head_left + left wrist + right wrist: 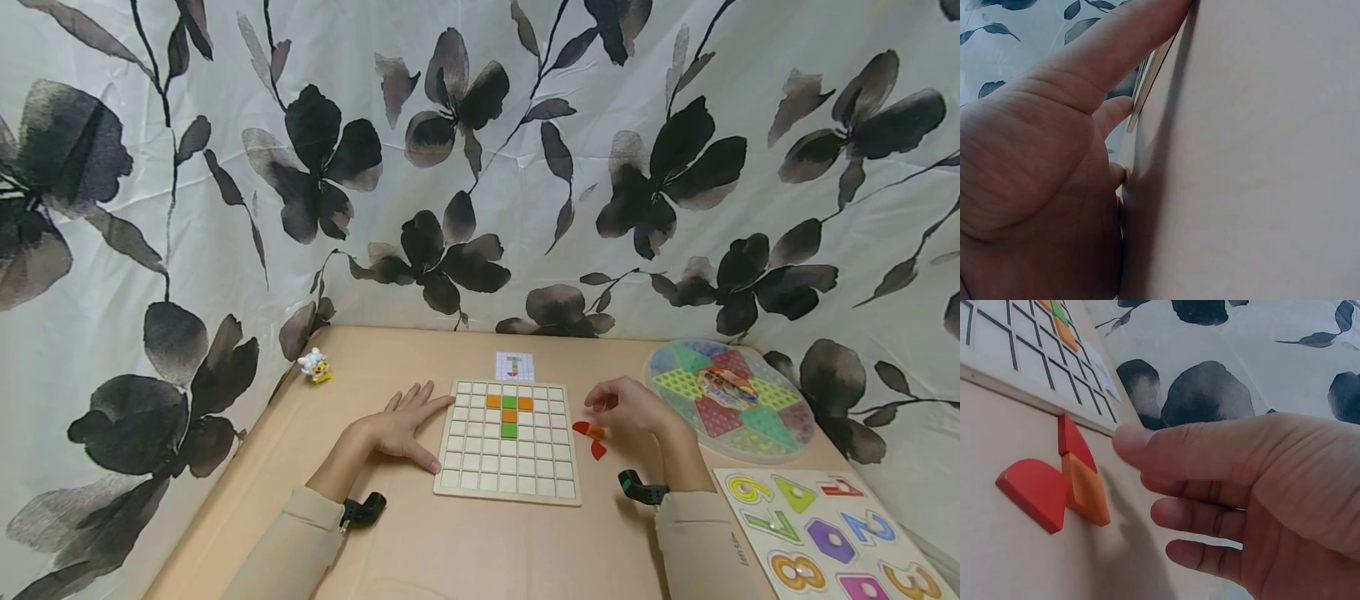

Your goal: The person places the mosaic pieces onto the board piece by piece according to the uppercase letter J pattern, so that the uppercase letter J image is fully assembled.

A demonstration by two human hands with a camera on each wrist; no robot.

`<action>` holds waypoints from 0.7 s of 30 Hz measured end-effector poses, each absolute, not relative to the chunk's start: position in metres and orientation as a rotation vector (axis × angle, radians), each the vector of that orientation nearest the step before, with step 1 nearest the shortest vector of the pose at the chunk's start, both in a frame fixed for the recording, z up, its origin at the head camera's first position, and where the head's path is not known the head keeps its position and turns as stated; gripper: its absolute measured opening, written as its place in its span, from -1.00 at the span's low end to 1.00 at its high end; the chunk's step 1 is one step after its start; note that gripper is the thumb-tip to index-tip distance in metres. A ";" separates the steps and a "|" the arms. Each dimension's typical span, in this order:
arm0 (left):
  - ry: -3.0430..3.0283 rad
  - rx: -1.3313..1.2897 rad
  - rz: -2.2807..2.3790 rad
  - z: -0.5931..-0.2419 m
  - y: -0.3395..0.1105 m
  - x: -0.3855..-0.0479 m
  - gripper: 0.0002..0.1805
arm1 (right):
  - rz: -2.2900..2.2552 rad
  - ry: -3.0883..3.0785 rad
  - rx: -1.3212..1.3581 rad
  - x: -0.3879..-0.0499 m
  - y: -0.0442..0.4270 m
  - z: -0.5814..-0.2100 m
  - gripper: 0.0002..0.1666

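Observation:
A white gridded board (471, 461) lies on the table. Orange and green square tiles (509, 430) fill several of its cells in a T-like shape. My left hand (401, 425) is spread flat at the board's left side, with thumb and forefinger touching its edge. To the right of the board, my right hand (630, 406) hovers with loosely bent fingers and no piece visible in it. Below it lie two red curved-edge pieces (1035, 490) and an orange piece (1088, 487) on the table. The right forefinger is mostly hidden behind the thumb in the right wrist view.
A small pattern card (514, 366) with a J-like figure lies behind the board. At the right are a round lidded container (727, 429) of coloured pieces and a number-and-shape puzzle board (802, 508). A small toy figure (315, 365) stands at the far left; a floral curtain (540, 208) hangs behind.

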State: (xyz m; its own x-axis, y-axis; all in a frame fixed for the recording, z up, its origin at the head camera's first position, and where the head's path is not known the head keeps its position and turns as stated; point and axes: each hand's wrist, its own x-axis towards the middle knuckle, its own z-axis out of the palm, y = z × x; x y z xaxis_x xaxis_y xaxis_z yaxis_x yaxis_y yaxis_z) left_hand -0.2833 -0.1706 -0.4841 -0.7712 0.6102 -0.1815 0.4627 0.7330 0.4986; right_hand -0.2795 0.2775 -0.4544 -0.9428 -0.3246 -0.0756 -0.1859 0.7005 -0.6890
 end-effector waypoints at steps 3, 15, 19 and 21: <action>2.591 0.852 0.659 -0.484 -0.171 -0.283 0.38 | -1.060 2.684 -0.422 -0.282 0.280 -0.458 -0.73; 2.619 0.816 0.572 -0.483 -0.170 -0.284 0.35 | -1.069 2.600 -0.366 -0.283 0.281 -0.467 -0.77; 2.623 0.821 0.580 -0.483 -0.170 -0.283 0.35 | -1.076 2.582 -0.356 -0.283 0.279 -0.468 -0.78; 2.622 0.822 0.581 -0.483 -0.170 -0.284 0.35 | -1.077 2.577 -0.358 -0.283 0.279 -0.468 -0.78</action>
State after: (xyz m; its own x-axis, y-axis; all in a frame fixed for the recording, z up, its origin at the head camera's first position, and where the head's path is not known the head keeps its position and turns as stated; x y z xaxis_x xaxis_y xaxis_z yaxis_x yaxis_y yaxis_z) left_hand -0.2835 -0.1700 -0.4831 -0.7786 0.5989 -0.1874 0.4635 0.7502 0.4716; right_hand -0.2826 0.2790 -0.4679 -0.9158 -0.3491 -0.1986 -0.1040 0.6838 -0.7223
